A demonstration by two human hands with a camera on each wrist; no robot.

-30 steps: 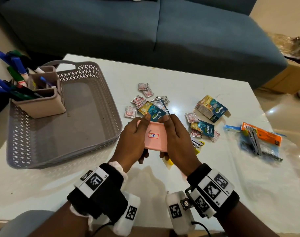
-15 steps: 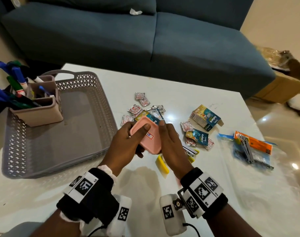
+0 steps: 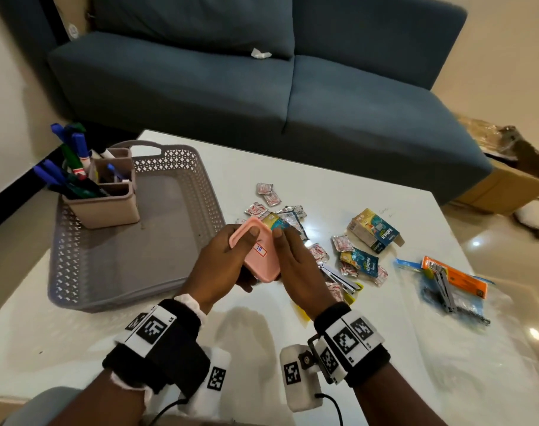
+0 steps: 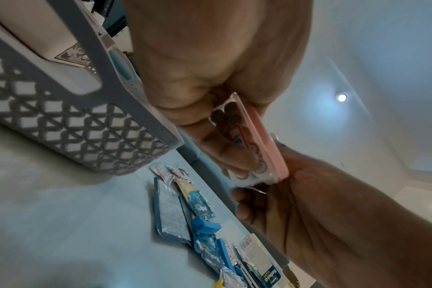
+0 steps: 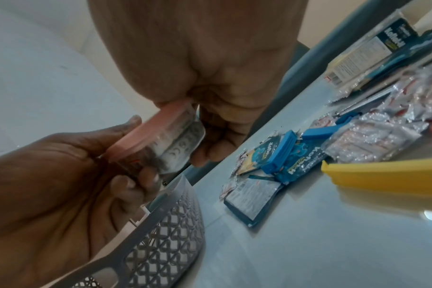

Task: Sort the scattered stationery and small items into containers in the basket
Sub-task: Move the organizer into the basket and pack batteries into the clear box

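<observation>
left hand (image 3: 222,265) and right hand (image 3: 299,269) gripping pink-lidded box (image 3: 257,252), tilted, long axis running near-right to far-left

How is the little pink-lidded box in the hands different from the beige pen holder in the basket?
The pink-lidded box is flat, closed and held tilted above the table by both hands; the pen holder is taller, open-topped and stands upright in the basket. The box has clear walls; the holder is opaque, with markers sticking out. Both are small plastic containers.

On the worktop (image 3: 339,186), the basket (image 3: 182,290) lies left with a pen holder (image 3: 105,207) in its far corner; packets (image 3: 342,242) lie scattered right; a sofa (image 3: 231,81) stands behind.
</observation>
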